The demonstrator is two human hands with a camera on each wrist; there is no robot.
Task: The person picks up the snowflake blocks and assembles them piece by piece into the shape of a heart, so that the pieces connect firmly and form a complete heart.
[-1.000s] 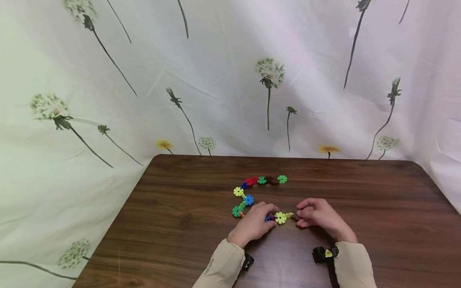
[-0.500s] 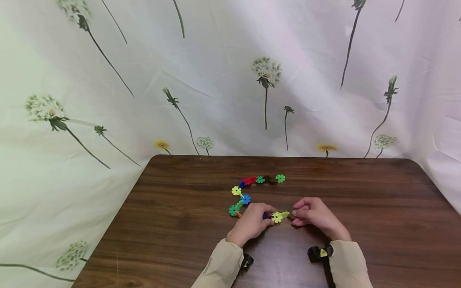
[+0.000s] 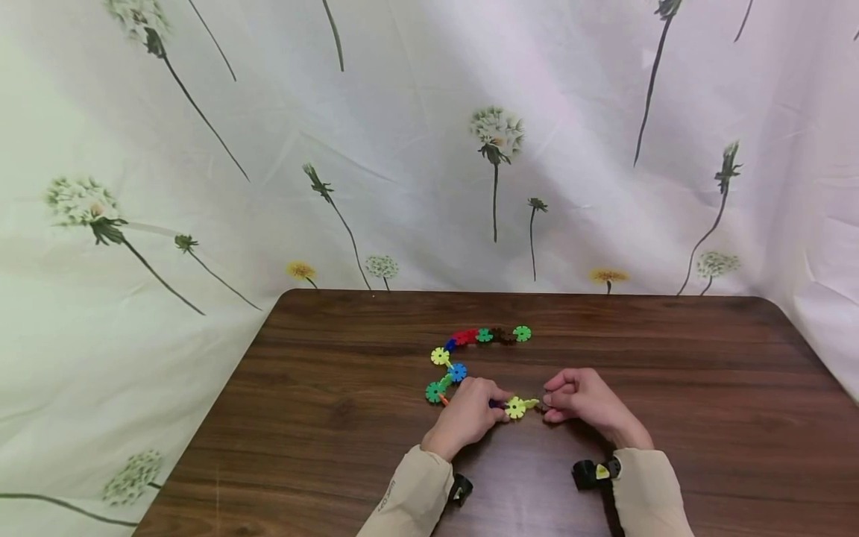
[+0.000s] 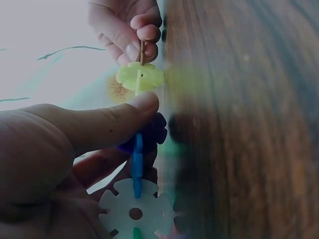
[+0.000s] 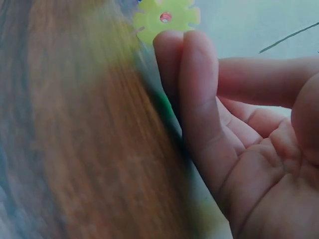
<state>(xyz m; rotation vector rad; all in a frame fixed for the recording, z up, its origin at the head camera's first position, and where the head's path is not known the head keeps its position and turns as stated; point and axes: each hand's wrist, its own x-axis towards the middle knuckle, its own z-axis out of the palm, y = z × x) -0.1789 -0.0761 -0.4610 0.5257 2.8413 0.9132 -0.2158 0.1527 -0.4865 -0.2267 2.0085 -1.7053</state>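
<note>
A chain of interlocking notched plastic discs lies on the table in a curve. My left hand [image 3: 465, 418] pinches its near stretch by a dark purple disc [image 4: 158, 130], between thumb and fingers. Beyond the thumb come a yellow disc [image 3: 515, 408] and a yellow-green disc [image 4: 127, 75]. My right hand [image 3: 590, 403] pinches a brown disc [image 4: 142, 52], seen edge-on against the yellow-green one; whether it is fully slotted in, I cannot tell. Below the left thumb hang a blue disc [image 4: 137, 167] and a white disc [image 4: 117, 209]. The left hand hides part of the chain in the head view.
The far part of the chain ends in a green disc [image 3: 522, 333], past red discs [image 3: 464, 337]; a blue disc [image 3: 457, 372] and a green disc [image 3: 435, 392] mark its left bend. The brown wooden table [image 3: 322, 418] meets a dandelion-print cloth [image 3: 416, 186] at the back.
The scene shifts slightly left in the head view as the camera turns. Both hands keep their grips on the chain; the yellow disc tips or dips slightly between them.
</note>
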